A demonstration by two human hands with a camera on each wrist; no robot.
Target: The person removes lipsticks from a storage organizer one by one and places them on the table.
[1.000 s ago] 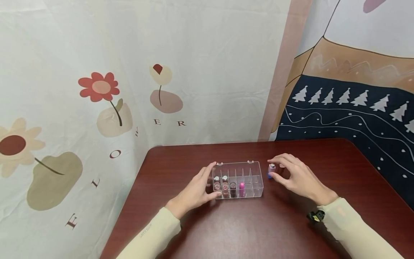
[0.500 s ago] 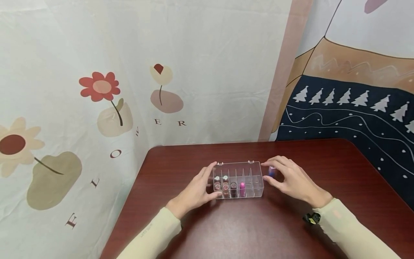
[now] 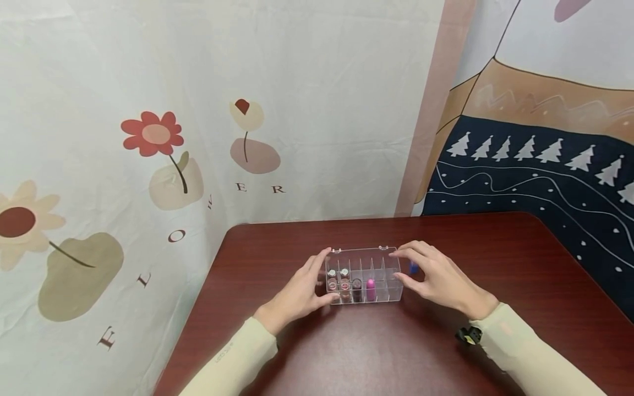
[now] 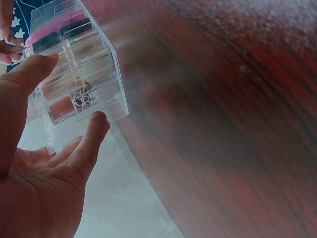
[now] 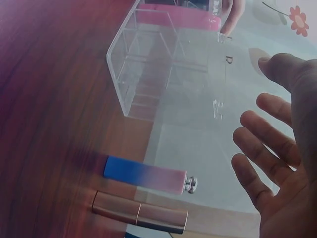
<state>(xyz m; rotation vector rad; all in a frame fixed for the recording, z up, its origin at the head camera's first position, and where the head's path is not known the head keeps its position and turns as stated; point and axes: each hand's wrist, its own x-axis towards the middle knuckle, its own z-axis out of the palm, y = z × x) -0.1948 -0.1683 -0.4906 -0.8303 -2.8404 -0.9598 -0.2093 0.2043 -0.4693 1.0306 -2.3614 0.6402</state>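
A clear plastic lipstick organizer (image 3: 394, 292) with small compartments sits on the table. My left hand (image 3: 299, 289) grips its left end, thumb at the front and fingers toward the back. Inside stand a bright pink tube (image 3: 371, 290), a dark tube (image 3: 357, 292) and, at the left, several tubes with round silver tops (image 3: 344, 274). My right hand (image 3: 438, 278) is at the organizer's right end, fingers spread and holding nothing. Just beyond it stand a blue-to-pink lipstick (image 5: 143, 174) with a silver knob and a rose-gold lipstick tube (image 5: 139, 212); the right hand mostly hides these in the head view.
The dark red wooden table (image 3: 356, 346) has rounded far corners. Behind it hangs a pale cloth (image 3: 322, 110) printed with flowers, and to the right a navy cloth (image 3: 525, 181) with white trees.
My right hand has moved left, from around the blue-to-pink lipstick to the organizer's right end. That lipstick stays standing on the table. The left hand keeps its place.
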